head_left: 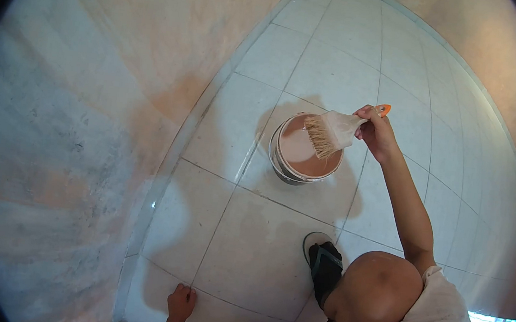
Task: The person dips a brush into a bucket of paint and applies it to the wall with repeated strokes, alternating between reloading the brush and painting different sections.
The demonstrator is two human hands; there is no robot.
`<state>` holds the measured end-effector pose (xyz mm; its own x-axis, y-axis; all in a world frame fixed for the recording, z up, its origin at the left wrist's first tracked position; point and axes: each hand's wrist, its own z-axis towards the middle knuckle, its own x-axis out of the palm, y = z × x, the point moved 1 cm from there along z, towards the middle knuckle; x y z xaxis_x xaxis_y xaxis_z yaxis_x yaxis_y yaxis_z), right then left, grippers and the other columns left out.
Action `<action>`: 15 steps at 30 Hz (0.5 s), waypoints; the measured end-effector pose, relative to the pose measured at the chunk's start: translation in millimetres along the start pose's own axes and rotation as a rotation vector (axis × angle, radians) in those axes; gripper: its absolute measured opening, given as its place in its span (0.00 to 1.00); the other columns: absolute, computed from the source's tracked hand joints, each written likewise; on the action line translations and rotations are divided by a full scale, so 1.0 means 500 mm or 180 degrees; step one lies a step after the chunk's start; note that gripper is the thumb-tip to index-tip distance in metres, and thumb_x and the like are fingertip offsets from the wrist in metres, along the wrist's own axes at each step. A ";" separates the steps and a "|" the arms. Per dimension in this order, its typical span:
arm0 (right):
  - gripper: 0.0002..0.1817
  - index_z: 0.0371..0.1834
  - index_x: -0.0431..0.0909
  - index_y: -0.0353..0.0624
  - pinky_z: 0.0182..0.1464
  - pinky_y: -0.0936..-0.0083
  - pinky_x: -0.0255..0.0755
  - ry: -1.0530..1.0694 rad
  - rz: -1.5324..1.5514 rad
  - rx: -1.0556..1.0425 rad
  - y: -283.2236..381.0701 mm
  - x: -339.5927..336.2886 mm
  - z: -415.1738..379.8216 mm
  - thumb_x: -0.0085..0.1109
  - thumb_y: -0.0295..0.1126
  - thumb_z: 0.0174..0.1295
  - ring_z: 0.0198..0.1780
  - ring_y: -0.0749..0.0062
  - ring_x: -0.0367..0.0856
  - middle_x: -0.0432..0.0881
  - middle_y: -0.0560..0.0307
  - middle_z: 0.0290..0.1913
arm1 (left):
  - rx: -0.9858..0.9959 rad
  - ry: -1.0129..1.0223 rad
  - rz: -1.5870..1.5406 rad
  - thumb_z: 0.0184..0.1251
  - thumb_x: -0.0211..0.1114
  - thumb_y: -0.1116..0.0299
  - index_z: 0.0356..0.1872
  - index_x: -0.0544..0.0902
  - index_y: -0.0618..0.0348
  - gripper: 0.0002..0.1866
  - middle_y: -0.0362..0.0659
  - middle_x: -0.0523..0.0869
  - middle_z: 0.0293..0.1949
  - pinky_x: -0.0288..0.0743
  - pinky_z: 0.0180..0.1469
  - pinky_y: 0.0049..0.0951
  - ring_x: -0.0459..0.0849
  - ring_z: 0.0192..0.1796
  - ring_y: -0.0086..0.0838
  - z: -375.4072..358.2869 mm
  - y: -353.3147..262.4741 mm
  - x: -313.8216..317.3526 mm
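Note:
My right hand (374,131) grips a wide paintbrush (341,129) by its handle, whose orange end sticks out past my fingers. The brush is tilted over a paint bucket (276,151), its pale, ragged bristles hanging above the opening. Pinkish-brown liquid (297,148) partly fills the bucket, which stands upright on the floor with a thin wire handle at its side. Low in the view, my left hand (181,302) is closed in a loose fist near the wall, and nothing shows in it.
A patchily coated wall (82,141) rises on the left, with a narrow skirting strip (172,157) at its foot. Pale floor tiles (268,238) surround the bucket. My bent knee (380,286) and sandalled foot (325,267) are close on the near side. Another wall (498,67) stands at the right.

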<state>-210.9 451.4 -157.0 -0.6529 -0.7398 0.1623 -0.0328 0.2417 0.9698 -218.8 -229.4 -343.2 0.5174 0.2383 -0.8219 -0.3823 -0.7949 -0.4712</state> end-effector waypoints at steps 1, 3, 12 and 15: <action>0.08 0.34 0.78 0.39 0.32 0.77 0.71 0.0051 0.0240 0.0095 -0.005 -0.006 0.002 0.58 0.33 0.63 0.28 0.74 0.77 0.80 0.58 0.28 | -0.0001 -0.0009 0.0000 0.68 0.63 0.63 0.24 0.77 0.61 0.15 0.50 0.76 0.28 0.74 0.30 0.46 0.80 0.27 0.48 0.000 -0.001 -0.001; 0.08 0.34 0.78 0.40 0.32 0.78 0.71 0.0059 0.0465 0.0142 -0.011 -0.014 0.002 0.58 0.34 0.63 0.28 0.74 0.77 0.80 0.59 0.29 | 0.0010 0.0003 -0.0072 0.69 0.62 0.63 0.23 0.77 0.61 0.15 0.50 0.76 0.27 0.74 0.30 0.46 0.80 0.27 0.48 -0.001 0.000 -0.002; 0.08 0.33 0.73 0.48 0.31 0.75 0.71 -0.0264 0.0439 -0.0147 -0.055 -0.039 -0.025 0.55 0.37 0.67 0.30 0.76 0.75 0.76 0.64 0.30 | 0.0204 -0.0145 0.0006 0.66 0.64 0.60 0.28 0.82 0.56 0.11 0.48 0.81 0.31 0.77 0.33 0.48 0.83 0.31 0.48 -0.021 0.043 0.046; 0.11 0.29 0.69 0.54 0.26 0.77 0.68 -0.0453 0.0649 -0.0295 -0.170 -0.100 -0.021 0.55 0.41 0.68 0.26 0.78 0.71 0.70 0.66 0.25 | -0.0174 0.0174 -0.0190 0.67 0.64 0.57 0.38 0.87 0.54 0.12 0.48 0.89 0.42 0.81 0.51 0.41 0.87 0.45 0.41 -0.032 0.094 0.078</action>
<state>-167.6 461.4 -245.8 -0.7390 -0.5845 0.3351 0.1754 0.3134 0.9333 -204.0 -266.4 -392.3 0.5796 0.2565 -0.7735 -0.3080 -0.8098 -0.4993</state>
